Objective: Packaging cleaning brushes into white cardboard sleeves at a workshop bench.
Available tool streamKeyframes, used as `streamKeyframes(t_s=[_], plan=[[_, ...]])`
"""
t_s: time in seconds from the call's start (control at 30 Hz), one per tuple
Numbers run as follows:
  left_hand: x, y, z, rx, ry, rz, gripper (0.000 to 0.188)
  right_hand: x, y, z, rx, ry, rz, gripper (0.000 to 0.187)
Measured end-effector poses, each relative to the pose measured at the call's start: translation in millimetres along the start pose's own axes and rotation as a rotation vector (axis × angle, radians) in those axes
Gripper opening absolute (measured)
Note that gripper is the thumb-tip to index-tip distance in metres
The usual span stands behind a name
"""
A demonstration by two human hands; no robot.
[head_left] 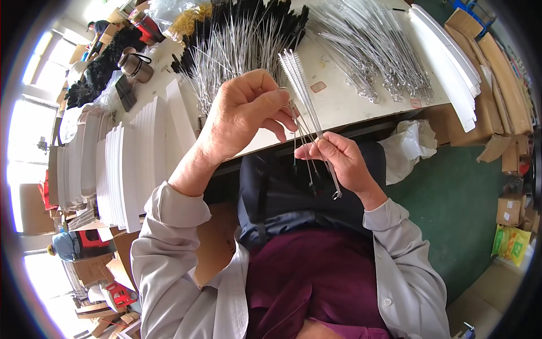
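My right hand (344, 161) is closed round the wire stems of several white-bristled tube brushes (299, 73). Their bristles point up and away from me, and a looped stem end sticks out below the fingers. My left hand (245, 116), raised beside them, pinches the ring-like upper end of some thin wires (303, 133). These wires hang down past my right fingertips, with small dark ends. Beyond my hands, a large heap of black-bristled brushes (243, 42) lies on the table, its wire stems toward me. Further right is a pile of white-bristled brushes (372, 48), loops toward me.
The white table (333, 107) ends just before my lap. Stacked white strips (121, 169) stand at left, and long white strips (446, 62) lie at right near cardboard boxes (488, 113). A steel mug (135, 66) is at back left. A white plastic bag (409, 150) hangs below the edge.
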State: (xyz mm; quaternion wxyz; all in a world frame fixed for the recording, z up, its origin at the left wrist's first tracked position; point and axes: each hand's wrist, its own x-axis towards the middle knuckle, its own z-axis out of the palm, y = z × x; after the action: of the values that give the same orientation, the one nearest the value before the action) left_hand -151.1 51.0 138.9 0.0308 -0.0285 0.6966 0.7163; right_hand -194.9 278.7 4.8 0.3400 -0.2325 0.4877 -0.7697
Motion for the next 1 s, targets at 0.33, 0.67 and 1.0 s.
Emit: streamKeyframes(t_s=[0.33, 0.67, 1.0], plan=[[3, 2, 3, -0.117, -0.025, 0.009, 0.015, 14, -15, 8, -0.308, -0.011, -0.093, 0.036], [4, -18, -17, 0.214, 0.104, 0.143, 0.013, -10, -11, -8, -0.060, -0.016, 0.216, 0.031], [6, -52, -27, 0.845, 0.365, 0.311, 0.015, -30, -7, -18, -0.466, 0.053, 0.184, 0.027]])
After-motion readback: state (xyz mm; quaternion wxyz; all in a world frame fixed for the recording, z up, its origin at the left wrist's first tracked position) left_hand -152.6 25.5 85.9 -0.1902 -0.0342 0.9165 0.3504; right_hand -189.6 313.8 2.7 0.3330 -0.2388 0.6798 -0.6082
